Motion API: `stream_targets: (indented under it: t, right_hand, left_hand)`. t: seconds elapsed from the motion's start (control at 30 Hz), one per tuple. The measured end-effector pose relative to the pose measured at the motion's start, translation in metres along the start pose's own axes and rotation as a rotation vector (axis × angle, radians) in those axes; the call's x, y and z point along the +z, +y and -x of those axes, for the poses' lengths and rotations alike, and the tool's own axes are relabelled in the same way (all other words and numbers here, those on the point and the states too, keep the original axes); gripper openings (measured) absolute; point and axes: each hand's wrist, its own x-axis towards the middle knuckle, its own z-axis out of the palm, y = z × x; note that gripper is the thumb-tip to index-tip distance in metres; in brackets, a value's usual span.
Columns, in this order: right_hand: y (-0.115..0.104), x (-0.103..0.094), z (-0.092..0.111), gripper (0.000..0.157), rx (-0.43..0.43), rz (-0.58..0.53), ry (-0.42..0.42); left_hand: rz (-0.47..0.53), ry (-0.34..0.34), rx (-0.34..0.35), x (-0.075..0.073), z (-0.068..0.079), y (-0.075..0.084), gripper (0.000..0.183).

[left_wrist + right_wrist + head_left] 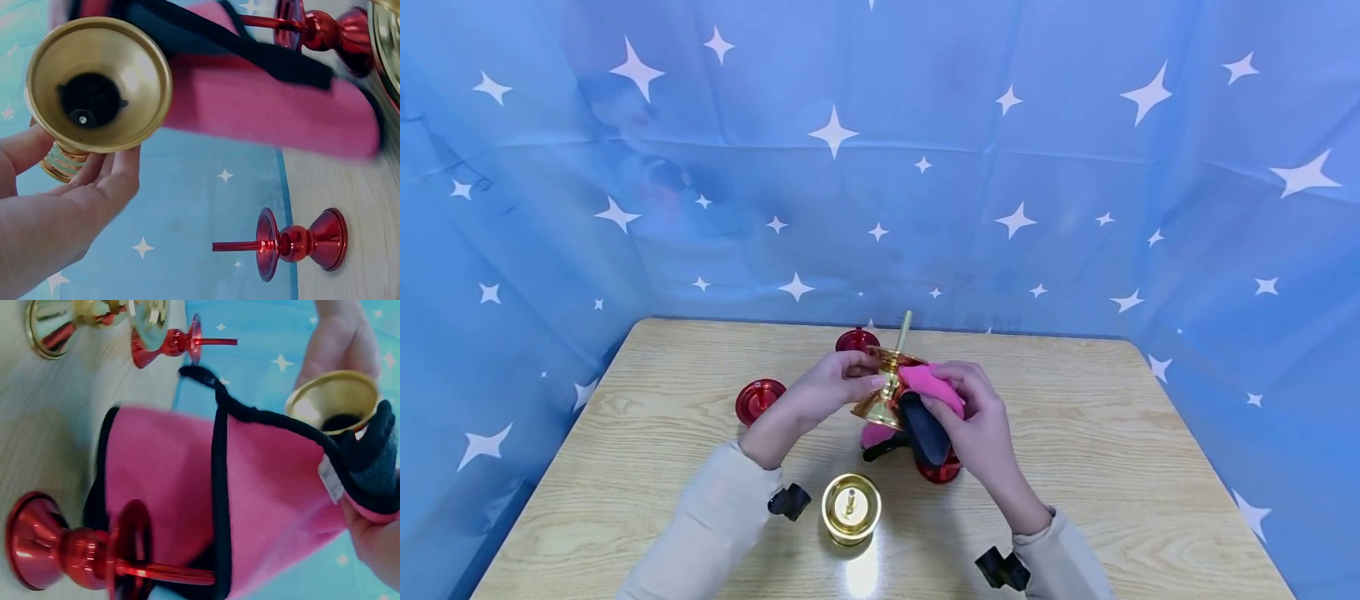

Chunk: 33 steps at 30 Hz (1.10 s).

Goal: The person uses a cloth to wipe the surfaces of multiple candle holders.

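In the head view, the left hand (829, 385) pinches the stem of a gold candlestick (886, 390), lifted above the wooden table (1120, 450) and tilted, its spike pointing up and away. The right hand (977, 421) is curled around a pink cloth with black trim (925, 408), which presses against the candlestick's right side. Just below the candlestick, a second gold candlestick (851, 507) stands upright on the table. Three red candlesticks surround it: one to its left (759, 399), one behind it (857, 340), and one under the right hand (940, 472).

In the left wrist view, the gold candlestick (97, 87) shows its hollow base toward the camera, the fingers (106, 181) curled on its ribbed stem. The pink cloth (269, 103) lies just beside its rim. Two red candlesticks (294, 242) (319, 28) stand beyond.

In the right wrist view, the cloth (250, 500) drapes from the right hand's fingers (375, 537) and touches the gold candlestick's (334, 400) rim. A red candlestick (81, 556) stands near, under the cloth.
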Motion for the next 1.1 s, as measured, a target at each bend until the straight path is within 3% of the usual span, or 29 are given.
stream_targets:
  t: [0.13, 0.23, 0.37, 0.5, 0.6, 0.67, 0.9, 1.1]
  right_hand:
    - [0.004, -0.002, 0.0, 0.025, 0.166, 0.015, -0.01]
    - [0.002, -0.002, 0.0, 0.025, 0.194, 0.035, -0.009]
    - [-0.005, 0.0, 0.001, 0.025, 0.076, 0.044, -0.004]
    - [-0.013, 0.002, 0.002, 0.028, -0.121, 0.072, -0.003]
    - [-0.014, 0.002, 0.002, 0.029, -0.19, 0.072, 0.0]
    - [-0.011, 0.0, 0.001, 0.028, -0.164, 0.058, 0.0]
    - [0.0, -0.004, -0.002, 0.027, 0.151, 0.023, -0.024]
    - [0.002, -0.004, -0.001, 0.027, 0.155, -0.008, -0.025]
  left_hand:
    - [0.05, -0.001, -0.014, 0.002, 0.0, 0.002, 0.036]
    - [0.01, 0.039, -0.029, 0.005, -0.001, 0.002, 0.037]
    - [-0.06, 0.095, -0.032, 0.008, -0.002, 0.001, 0.035]
    - [-0.082, 0.092, -0.021, 0.008, -0.002, 0.0, 0.032]
    - [-0.061, 0.076, -0.018, 0.006, -0.001, 0.002, 0.033]
    - [-0.03, 0.063, -0.01, 0.004, 0.0, 0.003, 0.034]
    - [0.041, 0.016, 0.025, 0.0, 0.001, 0.004, 0.041]
    - [0.001, -0.032, 0.031, -0.001, 0.002, 0.007, 0.037]
